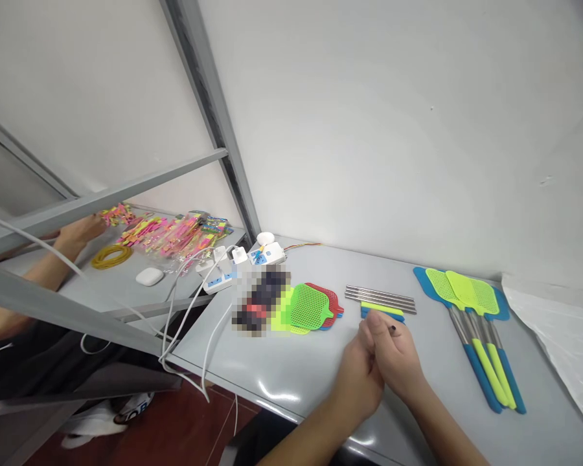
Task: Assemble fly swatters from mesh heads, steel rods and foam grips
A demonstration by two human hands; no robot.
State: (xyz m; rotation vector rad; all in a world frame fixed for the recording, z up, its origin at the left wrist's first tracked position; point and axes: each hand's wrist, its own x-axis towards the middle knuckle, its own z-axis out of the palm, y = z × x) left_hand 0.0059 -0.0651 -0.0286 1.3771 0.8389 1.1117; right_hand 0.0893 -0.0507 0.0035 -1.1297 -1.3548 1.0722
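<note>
L hand (358, 370) agst R hand (396, 355) gripping rod (392, 330).

Room rightward — fly swatters (486, 362) block beyond, metal rods (381, 299) ahead.

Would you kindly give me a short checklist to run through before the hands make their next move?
1. Right hand closed on the dark-ended item: ok.
2. Left hand securely holding something: cannot tell; its fingers are partly hidden.
3. Metal rods close by: ok, lying just beyond the hands.
4. Handles beside the rods: ok, lime and blue ones show.
5. Green swatter head uncovered: ok, it overlaps the red swatter head.
6. White cable tidy: not ok, it trails over the table edge.
</note>
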